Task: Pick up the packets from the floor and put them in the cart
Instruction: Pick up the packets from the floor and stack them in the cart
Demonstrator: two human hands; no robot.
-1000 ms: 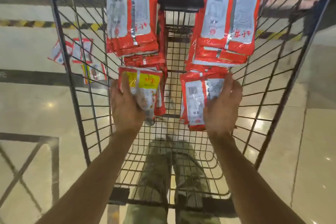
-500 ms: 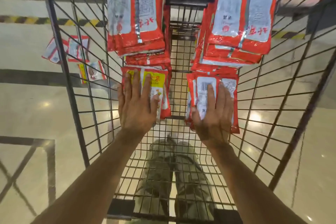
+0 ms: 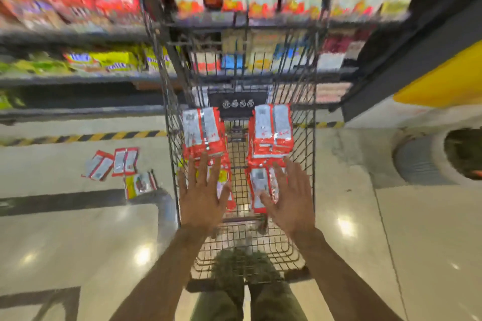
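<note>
Red packets with white, barcoded backs lie stacked in two rows inside the wire cart. Three loose packets lie on the floor to its left. The left hand and right hand hover over the nearest stacks, fingers spread, holding nothing.

The left hand and right hand, gripping packets a second ago and then pressing them flat, now spread their fingers and hold nothing. Those packets lie released in the cart. The view pulls back, revealing blurred store shelves.
</note>
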